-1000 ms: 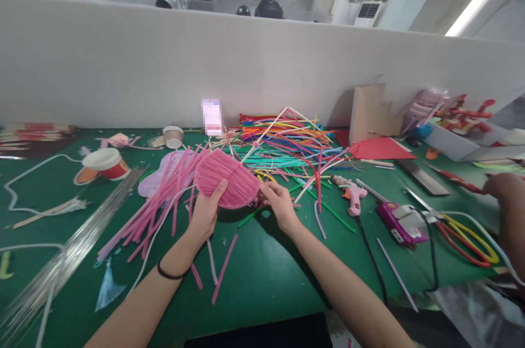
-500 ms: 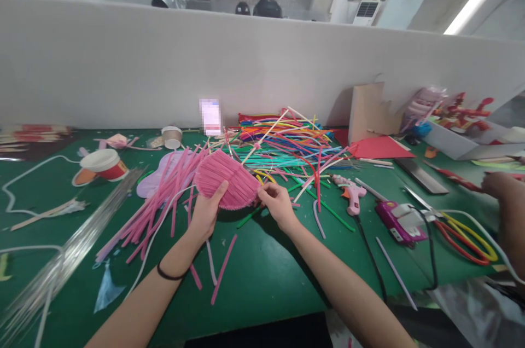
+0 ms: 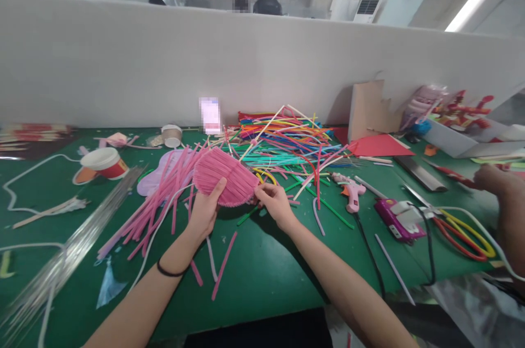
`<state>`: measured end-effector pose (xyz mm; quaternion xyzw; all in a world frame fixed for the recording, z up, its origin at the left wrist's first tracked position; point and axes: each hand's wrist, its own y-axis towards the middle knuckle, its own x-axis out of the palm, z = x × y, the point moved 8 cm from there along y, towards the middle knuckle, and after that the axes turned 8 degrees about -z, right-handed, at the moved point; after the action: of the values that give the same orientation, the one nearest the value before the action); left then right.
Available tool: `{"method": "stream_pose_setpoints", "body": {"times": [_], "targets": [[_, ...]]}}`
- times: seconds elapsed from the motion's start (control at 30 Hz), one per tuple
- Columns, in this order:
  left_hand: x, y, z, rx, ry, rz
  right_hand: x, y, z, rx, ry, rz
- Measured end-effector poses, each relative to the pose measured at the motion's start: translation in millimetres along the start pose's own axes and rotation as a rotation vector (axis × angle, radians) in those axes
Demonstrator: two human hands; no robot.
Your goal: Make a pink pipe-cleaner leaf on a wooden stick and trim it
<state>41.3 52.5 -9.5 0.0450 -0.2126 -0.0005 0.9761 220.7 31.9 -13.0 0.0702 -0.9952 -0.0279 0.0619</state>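
A pink fan-shaped piece made of pipe cleaners [image 3: 225, 175] is held up above the table, its ribs side by side. My left hand [image 3: 208, 208] is closed on its lower left edge, thumb on the front face. At its right corner, my right hand [image 3: 274, 201] pinches the edge between thumb and fingers; the exact spot at the fingertips is too small to make out. A thin pale stick [image 3: 262, 133] with a pink bit on it rises behind the piece. Loose pink pipe cleaners [image 3: 159, 195] lie to the left of it.
Behind is a heap of coloured pipe cleaners [image 3: 295, 143]. To the right are a pink glue gun [image 3: 350, 192], a purple power strip [image 3: 397, 222] and scissors [image 3: 463, 236]. Thin metal wires [image 3: 77, 244] and a paper cup [image 3: 104, 163] stand left. Another person's hand [image 3: 498, 184] is at far right.
Both my hands and the pink piece stay almost in place, with a slight shift up and left. The other person's hand at the right has moved slightly left.
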Motion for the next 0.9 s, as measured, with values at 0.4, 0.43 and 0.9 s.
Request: {"method": "stream_pose_setpoints", "body": {"times": [0.4,0.43,0.9], "targets": [[1.4,-0.9,1.4,-0.030,-0.042,-0.011,5.9,-2.3,3.2,0.062,0.023,-0.031],[1.1,-0.7,1.3,-0.032,-0.044,-0.010,7.0,-2.4,4.2,0.066,0.010,-0.040],[3.9,-3.0,2.1,-0.027,-0.062,-0.010,12.9,-1.6,11.9,0.068,-0.111,-0.087]]}}
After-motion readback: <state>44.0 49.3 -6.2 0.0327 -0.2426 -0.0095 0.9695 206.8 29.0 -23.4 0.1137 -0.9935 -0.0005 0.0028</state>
